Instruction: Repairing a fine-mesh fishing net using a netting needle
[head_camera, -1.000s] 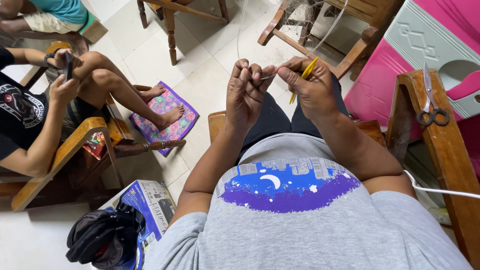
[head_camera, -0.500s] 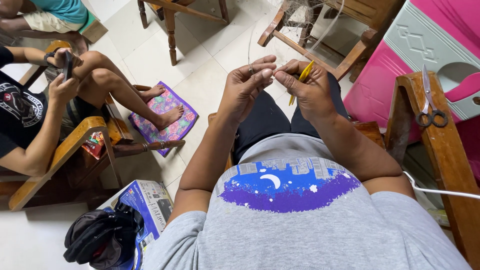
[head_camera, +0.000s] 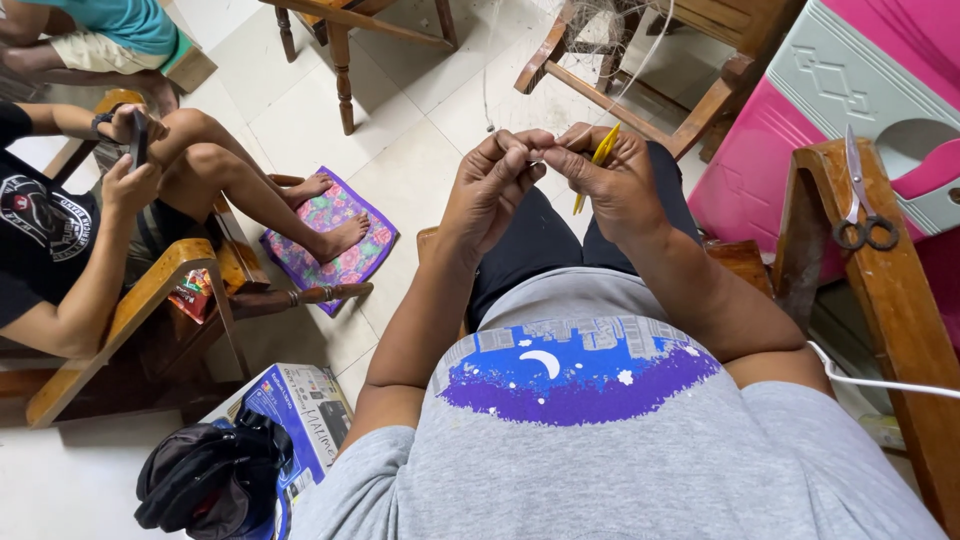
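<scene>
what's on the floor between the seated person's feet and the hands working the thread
In the head view, only bare pale floor tiles lie between the feet on the patterned mat and the left hand. The right hand holds a yellow tool.

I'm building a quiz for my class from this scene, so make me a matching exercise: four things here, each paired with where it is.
Things:
1. scissors
2. yellow tool
3. patterned mat
4. black bag

Places:
A. under another person's feet
B. in the right hand
C. on the wooden armrest at the right
D. on the floor beside a blue box

Pairs: 1-C, 2-B, 3-A, 4-D
</scene>
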